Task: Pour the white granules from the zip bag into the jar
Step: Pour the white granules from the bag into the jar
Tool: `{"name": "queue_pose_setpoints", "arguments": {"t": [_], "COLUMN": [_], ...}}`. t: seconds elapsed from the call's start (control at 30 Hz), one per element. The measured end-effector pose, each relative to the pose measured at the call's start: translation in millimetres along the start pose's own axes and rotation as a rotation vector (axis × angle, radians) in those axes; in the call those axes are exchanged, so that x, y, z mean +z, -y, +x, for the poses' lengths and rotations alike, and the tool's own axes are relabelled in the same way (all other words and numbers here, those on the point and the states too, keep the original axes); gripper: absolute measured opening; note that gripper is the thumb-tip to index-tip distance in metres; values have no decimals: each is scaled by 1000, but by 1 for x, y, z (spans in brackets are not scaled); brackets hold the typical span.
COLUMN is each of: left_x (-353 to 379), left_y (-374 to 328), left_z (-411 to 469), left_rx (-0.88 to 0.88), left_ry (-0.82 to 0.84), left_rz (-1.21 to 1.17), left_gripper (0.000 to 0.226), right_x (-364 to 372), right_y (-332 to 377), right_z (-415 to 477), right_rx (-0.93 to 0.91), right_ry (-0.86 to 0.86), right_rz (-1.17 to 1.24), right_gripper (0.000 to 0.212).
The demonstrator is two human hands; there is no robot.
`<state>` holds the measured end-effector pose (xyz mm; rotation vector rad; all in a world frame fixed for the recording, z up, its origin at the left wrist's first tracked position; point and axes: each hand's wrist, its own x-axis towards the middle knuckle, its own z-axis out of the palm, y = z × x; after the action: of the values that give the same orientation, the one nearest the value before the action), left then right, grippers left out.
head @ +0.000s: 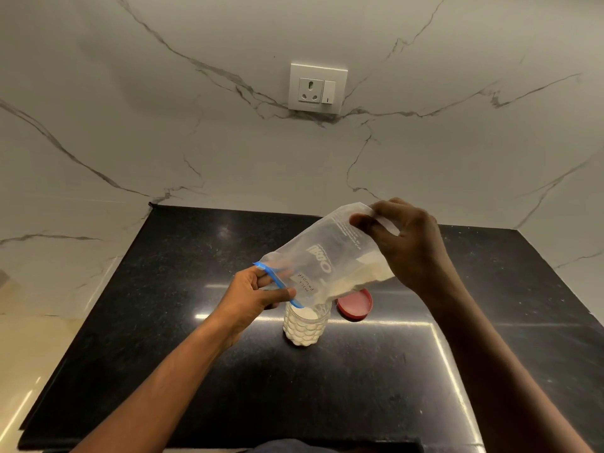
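Observation:
A clear zip bag (330,256) with a blue zip strip is held tilted above a small clear jar (305,326). My right hand (408,246) pinches the bag's raised bottom corner. My left hand (258,292) grips the blue-edged mouth, which points down over the jar's opening. White granules (356,281) lie in the bag's lower side and slide toward the mouth. The jar stands on the black counter and is filled with white granules nearly to its rim. A handwritten label is on the bag.
A red lid (354,305) lies flat on the black counter (196,354) just right of the jar. A marble wall with a socket and switch (317,88) rises behind. The counter's front edge runs close to my body.

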<state>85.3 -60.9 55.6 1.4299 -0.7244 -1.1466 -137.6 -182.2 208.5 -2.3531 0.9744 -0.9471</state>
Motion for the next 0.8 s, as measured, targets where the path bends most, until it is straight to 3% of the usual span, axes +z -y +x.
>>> {"name": "queue_pose_setpoints", "arguments": {"t": [0.2,0.43,0.63,0.8], "left_x": [-1,-1,0,-1], "left_y": [3,4,3,6], "left_z": [1,1,-3,-4], "left_rx": [-17,-27,-28,-46], "left_ry": [20,6,15,11], "left_rz": [1,-2,-2,-16], "left_gripper": [34,30,32,34], "right_x": [-2,5,13,17], "right_y": [-26,-51,-96,-117], "right_z": [-7,-12,-30,-40], "right_rx": [155,155,322,425], "right_ry": [86,154,264,280], "right_rz": [306,405,625,644], "right_gripper": [21,36,39,47]}}
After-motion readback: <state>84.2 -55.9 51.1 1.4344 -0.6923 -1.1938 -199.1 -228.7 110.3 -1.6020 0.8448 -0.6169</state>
